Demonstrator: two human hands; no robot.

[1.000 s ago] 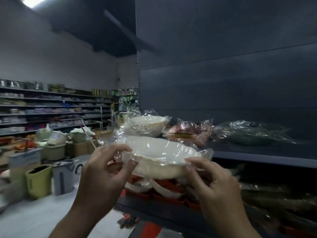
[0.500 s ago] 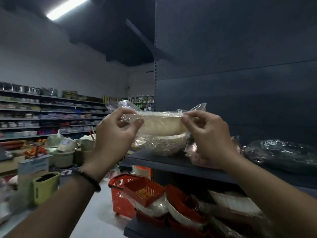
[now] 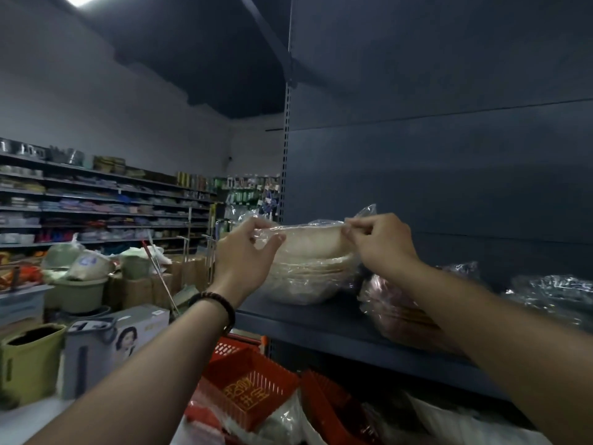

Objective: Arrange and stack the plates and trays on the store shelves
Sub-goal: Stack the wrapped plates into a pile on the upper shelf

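Left hand (image 3: pixel 247 252), right hand (image 3: pixel 382 248) on plate (image 3: pixel 308 242) — top of stack (image 3: pixel 305 281).
Left grips the wrapped rim, right pinches the film at the other edge; plate rests on the stack at the shelf's (image 3: pixel 321 322) left end — pink pack (image 3: pixel 394 309) just right, red basket (image 3: pixel 250 380) below.

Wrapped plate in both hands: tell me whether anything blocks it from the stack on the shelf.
Nothing visible does. The wrapped plate is directly over the stack of plates, pinched at its edges by the left hand and right hand. The pinkish bundle lies beside the stack.
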